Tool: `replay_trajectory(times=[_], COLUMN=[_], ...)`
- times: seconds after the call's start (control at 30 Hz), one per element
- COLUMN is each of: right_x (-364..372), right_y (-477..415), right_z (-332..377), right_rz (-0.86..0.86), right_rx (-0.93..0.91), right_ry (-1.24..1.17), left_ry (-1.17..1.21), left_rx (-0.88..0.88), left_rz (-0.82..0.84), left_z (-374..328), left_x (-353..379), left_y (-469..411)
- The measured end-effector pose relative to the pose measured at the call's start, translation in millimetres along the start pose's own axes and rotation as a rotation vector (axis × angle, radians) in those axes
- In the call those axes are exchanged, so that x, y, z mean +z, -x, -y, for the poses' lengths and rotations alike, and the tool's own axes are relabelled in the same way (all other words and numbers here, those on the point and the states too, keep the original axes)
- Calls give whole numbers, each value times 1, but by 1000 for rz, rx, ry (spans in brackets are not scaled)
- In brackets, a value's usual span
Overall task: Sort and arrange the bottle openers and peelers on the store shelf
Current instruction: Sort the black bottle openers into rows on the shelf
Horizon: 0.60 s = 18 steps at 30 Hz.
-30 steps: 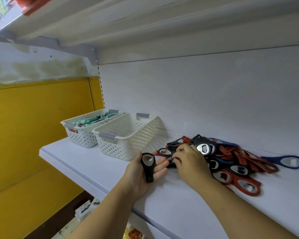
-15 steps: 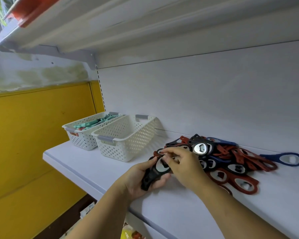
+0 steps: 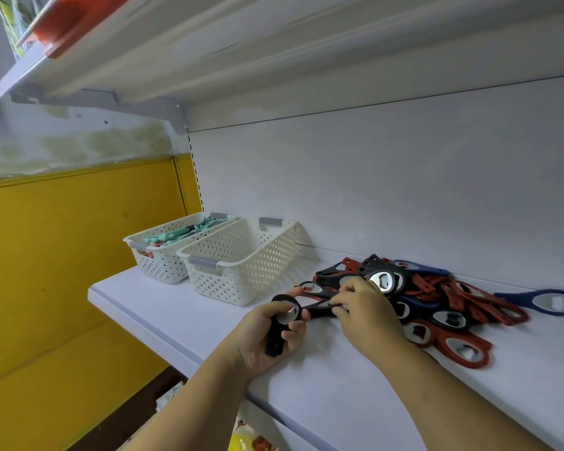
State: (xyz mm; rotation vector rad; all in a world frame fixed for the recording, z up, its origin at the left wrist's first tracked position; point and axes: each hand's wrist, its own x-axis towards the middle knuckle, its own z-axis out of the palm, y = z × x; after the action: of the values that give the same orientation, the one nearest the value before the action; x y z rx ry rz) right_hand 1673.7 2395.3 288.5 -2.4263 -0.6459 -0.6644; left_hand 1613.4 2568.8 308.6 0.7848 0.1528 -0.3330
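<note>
Opener pile (image 3: 453,301) lies on shelf (image 3: 183,317), right of both hands. Left hand (image 3: 258,336) grips black openers (image 3: 275,340), fingers curled round them. Right hand (image 3: 365,312) pinches loose black opener (image 3: 318,304) at pile's left edge. Its long axis points toward left hand, just beside.

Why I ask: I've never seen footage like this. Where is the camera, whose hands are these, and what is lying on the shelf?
There is no machine here. A person works bare-handed, and every picture comes from one camera worn on their head, looking down at the hands. The left hand grips a black opener. The right hand pinches a second black opener at the edge of a pile of bottle openers in red, black and blue on the white shelf. Further left stand two white baskets: the far basket holds what seem to be teal peelers, and the near basket shows nothing inside from here.
</note>
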Motion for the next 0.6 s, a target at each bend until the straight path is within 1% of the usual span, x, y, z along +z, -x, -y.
replay_trajectory(times=[0.1,0.17,0.23,0.3,0.37,0.4,0.5,0.6], right_x=[-7,-12,-14,-15,-14,-13,-16,-16], right_y=[-2,-2,-1,0,3,4,4,1], right_z=[-1,0,4,10,18,20,20,3], right_rz=[-122,-232,-261,-212,-136,-103,3,90], right_rx=[105,85,18,-92,-196,-216,-125,-31], right_ry=[-201,-293,-380,-440,-441,-433,-389,-186], left_ry=[46,90,134,115,1,-50,-92,-35], left_rx=[-44,-47,-41,-54,-73,-86,-106,-102], left_rz=[-7,-47,-95,-88,-52,-35,30,34], left_z=[-2,-3,-3,-4,-4,-4,-3,-2], left_x=[2,6,8,10,10,9,6,4], left_y=[1,3,3,4,6,7,10,7])
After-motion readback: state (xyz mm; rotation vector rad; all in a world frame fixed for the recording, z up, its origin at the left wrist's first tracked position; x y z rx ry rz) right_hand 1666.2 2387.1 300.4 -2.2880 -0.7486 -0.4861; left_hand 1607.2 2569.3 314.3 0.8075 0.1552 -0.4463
